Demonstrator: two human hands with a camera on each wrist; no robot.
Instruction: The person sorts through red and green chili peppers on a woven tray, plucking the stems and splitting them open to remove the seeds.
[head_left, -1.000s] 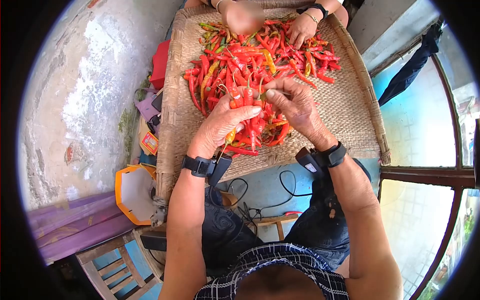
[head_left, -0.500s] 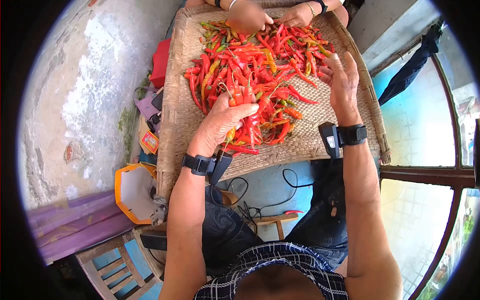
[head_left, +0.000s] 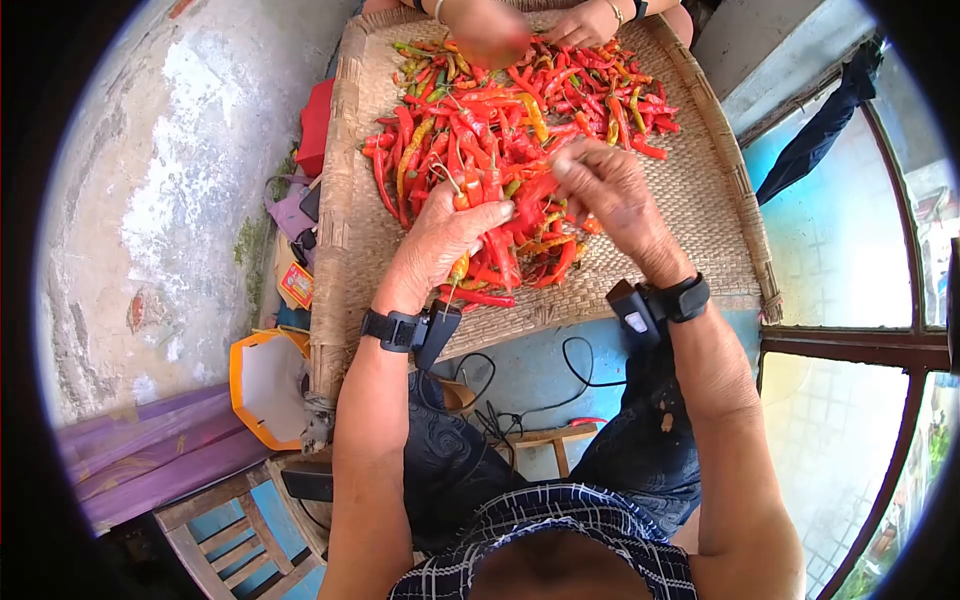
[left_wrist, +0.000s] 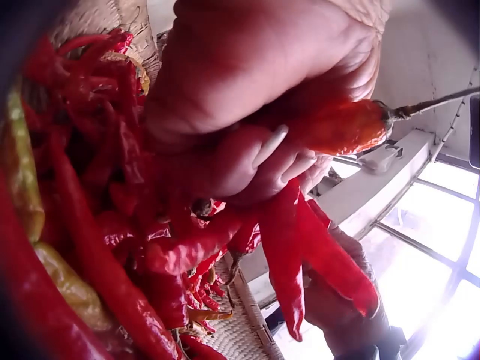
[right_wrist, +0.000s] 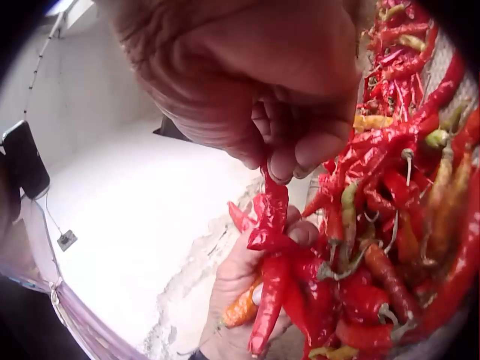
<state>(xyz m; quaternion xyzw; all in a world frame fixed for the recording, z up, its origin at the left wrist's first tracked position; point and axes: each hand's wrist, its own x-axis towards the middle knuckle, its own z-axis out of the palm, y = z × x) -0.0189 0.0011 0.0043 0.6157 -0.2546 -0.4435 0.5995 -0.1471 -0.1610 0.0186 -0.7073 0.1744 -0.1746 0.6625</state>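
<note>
My left hand [head_left: 438, 245] grips a bunch of red chili peppers over the near part of a woven tray [head_left: 695, 255]. In the left wrist view, an orange-red chili [left_wrist: 349, 129] with a long stem sticks out past the thumb side, and red tips [left_wrist: 283, 262] hang below the curled fingers. Just right of the bunch is my right hand [head_left: 618, 205]. Its thumb and fingertips pinch a wrinkled red chili [right_wrist: 274, 206] by one end, close over the left hand's bunch. A large heap of chilies [head_left: 470, 125], mostly red with some yellow and green, spreads beyond both hands.
Across the tray, another person's hands [head_left: 592, 22] are at the far chilies. A red box [head_left: 316, 125] and an orange-rimmed container [head_left: 240, 372] stand left of the tray. Black cables [head_left: 545, 408] hang below its near edge; a window [head_left: 835, 240] is at right.
My right hand moved from the bunch out to the right with fingers spread, then back left beside it, now pinching a chili. The left hand keeps its grip. The other person's hands shifted.
</note>
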